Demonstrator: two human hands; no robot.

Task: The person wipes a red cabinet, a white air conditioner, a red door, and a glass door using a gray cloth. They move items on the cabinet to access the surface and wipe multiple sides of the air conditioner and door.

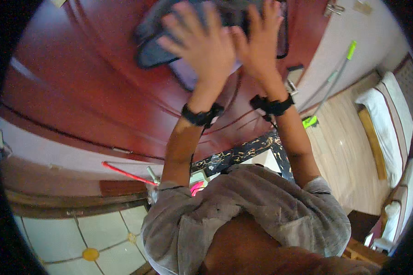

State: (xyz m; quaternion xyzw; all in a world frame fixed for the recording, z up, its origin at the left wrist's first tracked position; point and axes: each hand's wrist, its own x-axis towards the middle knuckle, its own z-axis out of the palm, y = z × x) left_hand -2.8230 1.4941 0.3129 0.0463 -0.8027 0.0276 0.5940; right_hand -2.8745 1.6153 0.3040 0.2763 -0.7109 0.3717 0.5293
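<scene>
Both my arms reach up toward a large dark red panelled door. Against it is a dark grey, soft-looking fabric item with black edging and a lavender lower part; its exact kind I cannot make out, and its top runs out of view. My left hand lies over its middle, fingers spread and a little blurred. Beside it, thumbs almost meeting, my right hand covers its right part with fingers apart. Neither hand grips anything. Each wrist wears a black band.
A door handle sits just right of my right wrist. On the right, a green-and-grey long-handled broom leans by the wall, with a white-covered sofa beyond. A red rod-like thing lies lower left, above pale floor tiles.
</scene>
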